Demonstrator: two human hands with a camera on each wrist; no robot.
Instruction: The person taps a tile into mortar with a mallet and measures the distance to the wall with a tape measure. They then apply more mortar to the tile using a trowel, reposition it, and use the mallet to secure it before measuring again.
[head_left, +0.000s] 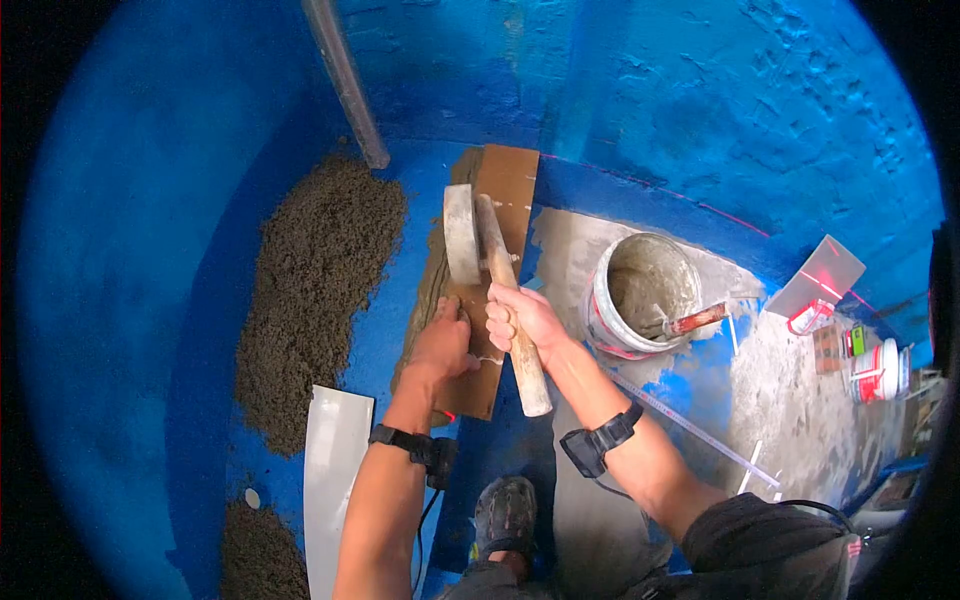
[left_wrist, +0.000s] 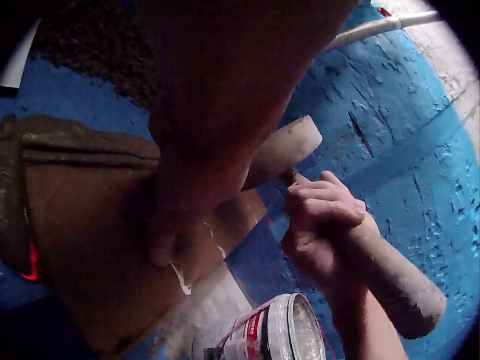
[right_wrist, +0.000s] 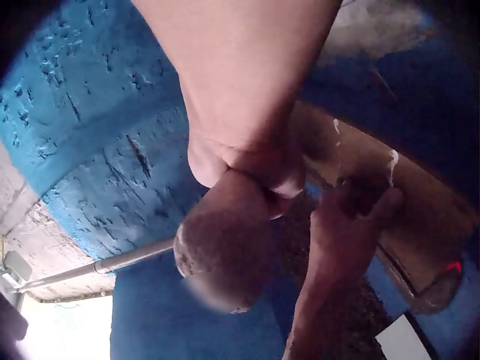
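A brown tile (head_left: 507,180) lies on a bed of grey-brown mortar (head_left: 428,285) that shows along its left edge. My right hand (head_left: 524,320) grips the wooden handle (head_left: 530,375) of a mallet, whose pale round head (head_left: 460,235) is over the tile; whether it touches cannot be told. My left hand (head_left: 443,343) rests on the tile's left part, fingers spread, just below the mallet head. In the left wrist view the right hand (left_wrist: 322,217) is wrapped round the handle; the right wrist view shows the left hand (right_wrist: 352,225) on the tile.
A bucket (head_left: 605,310) with a red-handled tool (head_left: 697,319) stands right of the tile. Dark granular heaps (head_left: 320,260) and a pale sheet (head_left: 336,470) lie left. A pipe (head_left: 345,80) stands at the back; a measuring strip (head_left: 700,432) and a white-red tub (head_left: 876,371) lie right.
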